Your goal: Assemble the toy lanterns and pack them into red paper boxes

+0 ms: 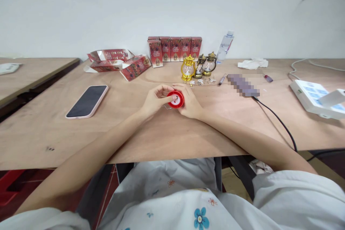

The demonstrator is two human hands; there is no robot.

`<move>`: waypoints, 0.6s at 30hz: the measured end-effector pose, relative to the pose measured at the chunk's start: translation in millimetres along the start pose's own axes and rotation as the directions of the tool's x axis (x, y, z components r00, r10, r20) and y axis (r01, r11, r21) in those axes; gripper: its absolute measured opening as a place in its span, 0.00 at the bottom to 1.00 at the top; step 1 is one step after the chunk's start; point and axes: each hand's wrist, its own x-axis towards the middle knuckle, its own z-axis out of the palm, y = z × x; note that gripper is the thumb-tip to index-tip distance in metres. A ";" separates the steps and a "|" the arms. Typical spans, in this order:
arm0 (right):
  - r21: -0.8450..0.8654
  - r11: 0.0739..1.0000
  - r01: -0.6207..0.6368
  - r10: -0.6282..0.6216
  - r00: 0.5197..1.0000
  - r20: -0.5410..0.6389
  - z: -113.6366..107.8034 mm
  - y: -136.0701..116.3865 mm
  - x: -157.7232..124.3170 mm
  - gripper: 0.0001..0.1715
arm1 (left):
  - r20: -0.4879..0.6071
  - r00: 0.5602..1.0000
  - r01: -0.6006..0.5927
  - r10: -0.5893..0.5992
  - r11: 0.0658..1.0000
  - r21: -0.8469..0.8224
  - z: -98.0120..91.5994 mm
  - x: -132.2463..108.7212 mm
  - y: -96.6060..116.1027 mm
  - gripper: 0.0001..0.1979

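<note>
Between my two hands is a small red lantern (pixel 180 104), turned so that its round base with a white centre faces me. My left hand (pixel 155 100) is closed on its left side, the thumb pressed on the white centre. My right hand (pixel 191 103) curls around its right side. A thin wire loop (pixel 167 107) sticks out below on the left; most of the lantern's body is hidden by the fingers. Just beyond stand a gold lantern (pixel 188 69) and two bronze lanterns (pixel 199 68), with small metal and clear bits (pixel 202 82) scattered before them.
Several red boxes (pixel 175 49) stand against the wall, with opened boxes (pixel 107 61) to their left. A phone (pixel 86 101) lies left. At the right are a water bottle (pixel 225 47), tissue (pixel 252 63), a blurred-out device (pixel 243 85) on a black cable, and a white power strip (pixel 315 97).
</note>
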 end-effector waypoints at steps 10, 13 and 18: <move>-0.031 0.999 -0.023 0.024 0.999 0.023 -0.8 -1.3 -0.7 0.31 | -0.039 0.995 -0.089 0.095 0.987 0.137 2.7 -1.9 -4.1 0.16; -0.027 0.999 -0.038 0.039 0.999 0.027 -0.9 -2.0 -0.6 0.31 | -0.028 0.993 -0.112 0.118 0.981 0.156 1.8 -0.8 -5.7 0.17; -0.020 0.999 -0.050 0.050 0.998 0.028 -0.5 -2.2 -0.6 0.31 | -0.028 0.991 -0.123 0.127 0.984 0.127 -0.1 1.1 -6.6 0.19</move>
